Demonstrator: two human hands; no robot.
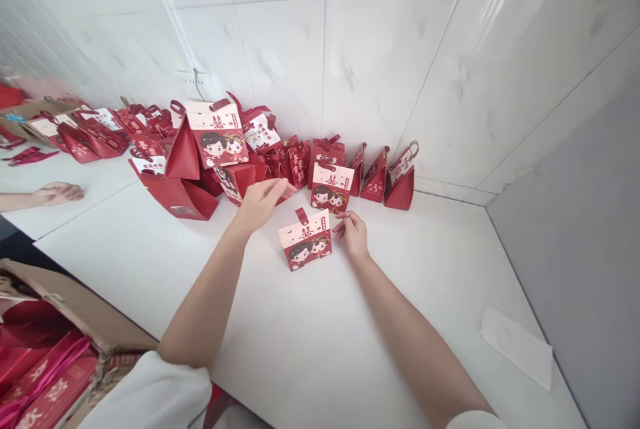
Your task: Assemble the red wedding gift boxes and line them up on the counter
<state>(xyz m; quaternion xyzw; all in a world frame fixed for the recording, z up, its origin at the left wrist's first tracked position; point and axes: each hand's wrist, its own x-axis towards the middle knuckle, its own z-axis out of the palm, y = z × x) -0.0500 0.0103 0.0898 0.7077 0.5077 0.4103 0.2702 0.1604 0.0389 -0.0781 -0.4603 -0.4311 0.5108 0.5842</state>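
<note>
A small red and white gift box (307, 240) with a cartoon couple and a red loop handle stands on the white table (320, 342) in front of me. My right hand (351, 232) touches its right edge with loosely curled fingers, holding nothing. My left hand (261, 202) hovers just above and to the left of the box, fingers stretched toward the pile of boxes (215, 149), empty. A second matching box (330, 187) stands just behind.
Many folded red gift boxes line the tiled wall (380, 49), including triangular ones (399, 179). Another person's hand (56, 193) rests on the table at far left. A cardboard carton (55, 342) of flat red boxes sits at lower left. A white paper slip (517, 346) lies at right.
</note>
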